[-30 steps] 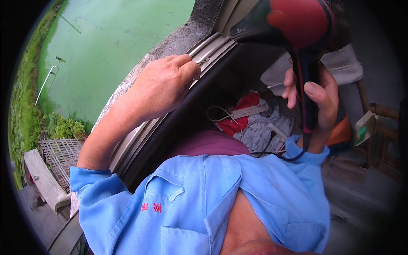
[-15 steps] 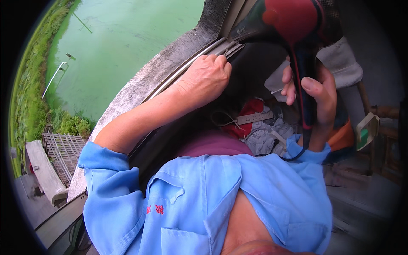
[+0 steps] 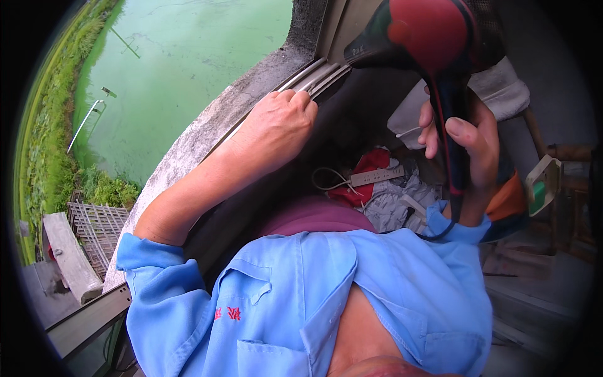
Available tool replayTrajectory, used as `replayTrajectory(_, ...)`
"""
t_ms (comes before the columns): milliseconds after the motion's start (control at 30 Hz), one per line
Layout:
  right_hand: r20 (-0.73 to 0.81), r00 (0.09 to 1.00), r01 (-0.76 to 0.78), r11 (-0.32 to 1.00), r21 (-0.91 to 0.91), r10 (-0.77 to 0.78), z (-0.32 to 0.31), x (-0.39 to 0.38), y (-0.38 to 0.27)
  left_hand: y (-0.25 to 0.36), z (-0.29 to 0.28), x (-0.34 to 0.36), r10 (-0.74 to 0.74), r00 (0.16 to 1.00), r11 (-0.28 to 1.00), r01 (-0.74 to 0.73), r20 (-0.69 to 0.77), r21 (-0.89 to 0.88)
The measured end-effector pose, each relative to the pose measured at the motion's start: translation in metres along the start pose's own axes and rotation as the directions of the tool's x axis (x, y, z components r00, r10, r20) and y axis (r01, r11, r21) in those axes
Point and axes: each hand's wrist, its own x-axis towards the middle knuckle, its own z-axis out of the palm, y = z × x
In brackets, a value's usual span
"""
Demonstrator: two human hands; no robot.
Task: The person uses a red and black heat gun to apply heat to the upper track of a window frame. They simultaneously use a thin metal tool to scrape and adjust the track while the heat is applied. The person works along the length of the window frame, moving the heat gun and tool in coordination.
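My right hand (image 3: 474, 135) is wrapped round the handle of a red and black hair dryer (image 3: 433, 34). The dryer's dark nozzle points left, at the far end of a metal window track (image 3: 323, 78). Over that track lies my left hand (image 3: 281, 122), knuckles up and fingers curled down into the groove. Whatever those fingers hold is hidden beneath the hand. From the bottom of the dryer handle a black cord runs down past my right cuff.
A rough concrete sill (image 3: 204, 135) runs outside the track, with green water (image 3: 188, 56) beyond. Below on the inner side lie a white power strip (image 3: 377, 176), red cloth and crumpled grey material (image 3: 396, 204). A pale cushion-like object (image 3: 502, 88) stands behind my right hand.
My left hand has slid along the track toward me and to the left, uncovering more of its far end. My right hand and the hair dryer have barely moved.
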Motion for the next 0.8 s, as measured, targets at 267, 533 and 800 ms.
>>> replayTrajectory(267, 0.079, 0.996, -0.042, 0.999, 0.009, 0.041, 0.007, 0.01, 0.003, 0.021, 0.018, 0.03, 0.012, 0.983, 0.999, -0.005, -0.185, 0.039)
replayTrajectory(533, 0.074, 0.992, -0.101, 0.995, -0.027, 0.103, 0.003, 0.02, 0.011, 0.02, 0.021, -0.003, -0.18, 0.975, 0.984, 0.179, -0.127, -0.023)
replayTrajectory(800, 0.189, 0.977, -0.085, 0.994, -0.071, 0.097, 0.01, 0.034, 0.004, 0.036, 0.033, 0.009, -0.269, 0.906, 0.962, 0.236, -0.327, -0.139)
